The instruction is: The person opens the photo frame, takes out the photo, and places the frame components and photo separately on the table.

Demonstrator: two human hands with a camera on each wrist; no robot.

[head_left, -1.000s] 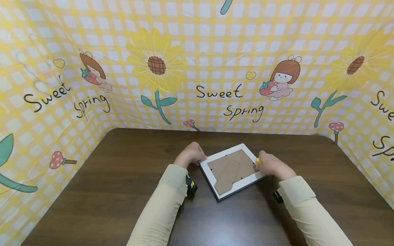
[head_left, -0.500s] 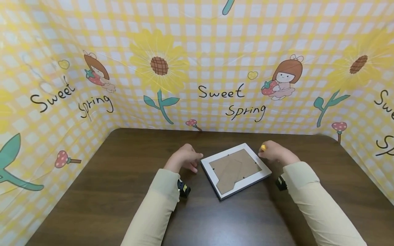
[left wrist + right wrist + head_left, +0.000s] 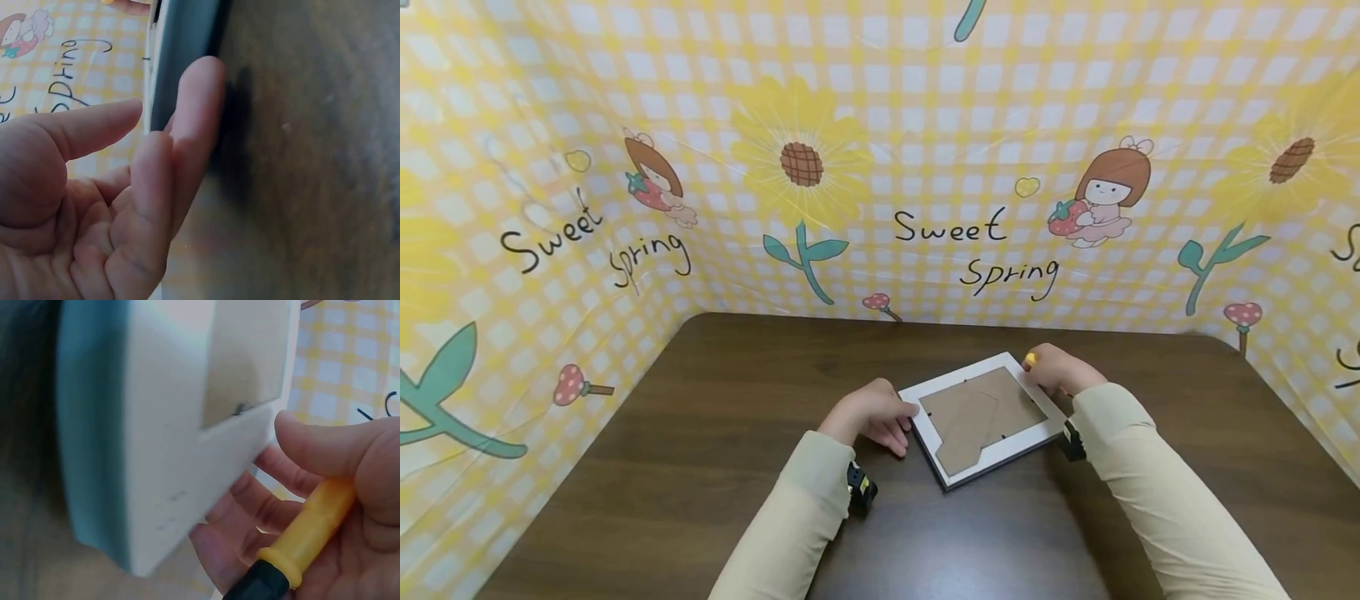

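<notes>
A picture frame [image 3: 977, 410] lies back-up on the table, its white border around a brown backing board [image 3: 968, 414] with a stand flap and small dark tabs. At its left edge is my left hand [image 3: 872, 414], the thumb at the white back and fingertips against the dark side; the left wrist view shows the same fingers [image 3: 199, 87]. My right hand [image 3: 1054, 369] grips the far right edge, thumb on top and fingers beneath. Across that palm it also holds a yellow-and-black tool handle [image 3: 312, 525], whose far end is out of view.
The brown wooden table [image 3: 715, 467] runs back to a yellow checked cloth [image 3: 925, 150] hung behind and at both sides. A black wrist camera [image 3: 861, 490] sits below the left hand, another [image 3: 1071, 440] right beside the frame's right corner.
Half a second ago both hands were off the frame. Now they are back at its edges, the right higher up than a second ago. The frame lies at much the same angle.
</notes>
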